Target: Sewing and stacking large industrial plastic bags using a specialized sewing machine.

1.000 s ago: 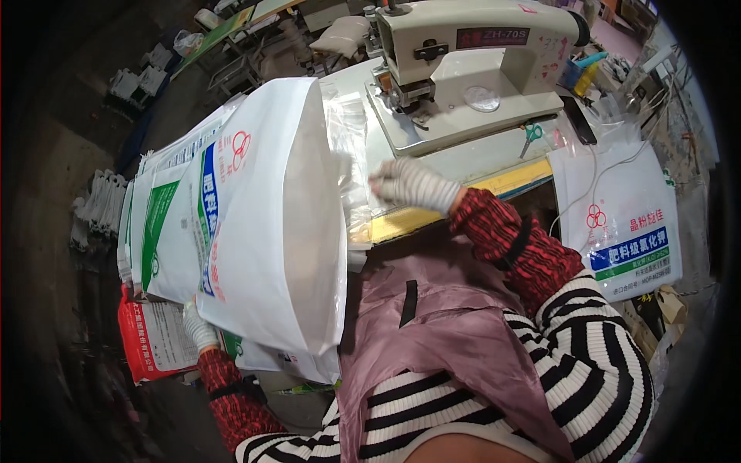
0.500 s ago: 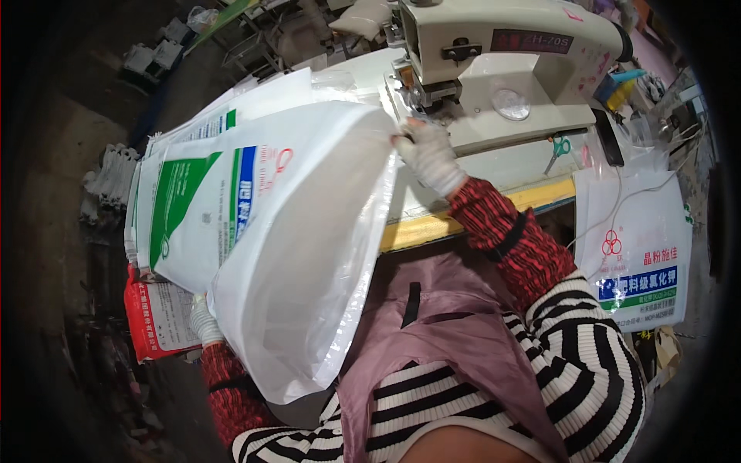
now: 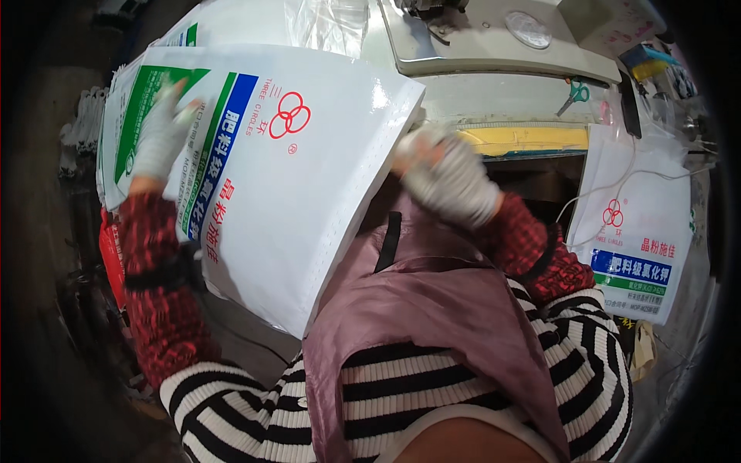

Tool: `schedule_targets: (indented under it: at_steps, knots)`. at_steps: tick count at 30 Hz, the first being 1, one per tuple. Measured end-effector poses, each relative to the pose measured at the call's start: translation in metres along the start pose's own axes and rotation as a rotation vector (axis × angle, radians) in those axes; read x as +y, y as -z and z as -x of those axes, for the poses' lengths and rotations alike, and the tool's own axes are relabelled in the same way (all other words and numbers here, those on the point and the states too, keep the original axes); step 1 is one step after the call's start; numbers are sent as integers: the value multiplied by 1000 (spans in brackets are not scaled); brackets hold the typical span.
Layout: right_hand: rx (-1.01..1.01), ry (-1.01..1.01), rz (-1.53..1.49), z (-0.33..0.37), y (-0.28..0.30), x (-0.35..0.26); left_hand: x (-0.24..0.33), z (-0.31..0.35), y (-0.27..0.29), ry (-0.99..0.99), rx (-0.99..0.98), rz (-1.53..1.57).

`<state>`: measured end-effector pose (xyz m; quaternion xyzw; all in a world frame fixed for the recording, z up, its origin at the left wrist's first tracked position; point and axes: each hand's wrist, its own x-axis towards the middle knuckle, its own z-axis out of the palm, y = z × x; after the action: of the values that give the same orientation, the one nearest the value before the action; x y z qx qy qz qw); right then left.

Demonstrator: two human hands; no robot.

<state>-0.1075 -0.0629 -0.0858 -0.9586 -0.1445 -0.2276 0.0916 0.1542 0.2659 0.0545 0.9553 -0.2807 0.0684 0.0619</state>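
Note:
A large white plastic sack (image 3: 324, 154) with a green panel, a blue band and red linked rings lies flattened across the left and middle of the view, over a stack of similar sacks. On its green printed end rests my gloved left hand (image 3: 158, 143), fingers stretched out and apart. My right hand (image 3: 451, 177), in a whitish glove with bare fingertips, is beside the sack's right edge, above my lap. Motion smears its fingers, so whether they grip the edge is unclear.
The sewing machine bed (image 3: 494, 46) stands at the back, with a round clear disc (image 3: 529, 29) on it. Green-handled scissors (image 3: 573, 94) lie on the table by the yellow front edge (image 3: 532, 141). Another printed sack (image 3: 629, 231) hangs at right, a pale cord crossing it.
The sack's gaping mouth has come down flat, its printed face now up. My left hand moved from the sack's lower side onto its print; my right hand came back from the machine toward my lap.

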Motion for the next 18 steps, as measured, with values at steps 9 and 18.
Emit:
schedule_targets:
  at_steps: [9,18]
  knots:
    - [-1,-44,-835,-87,-52,-71,131,-60,-82,263,-442,-168]
    - [-136,-244,-565,-66,-51,-12,79,-41,-118,234,-85,66]
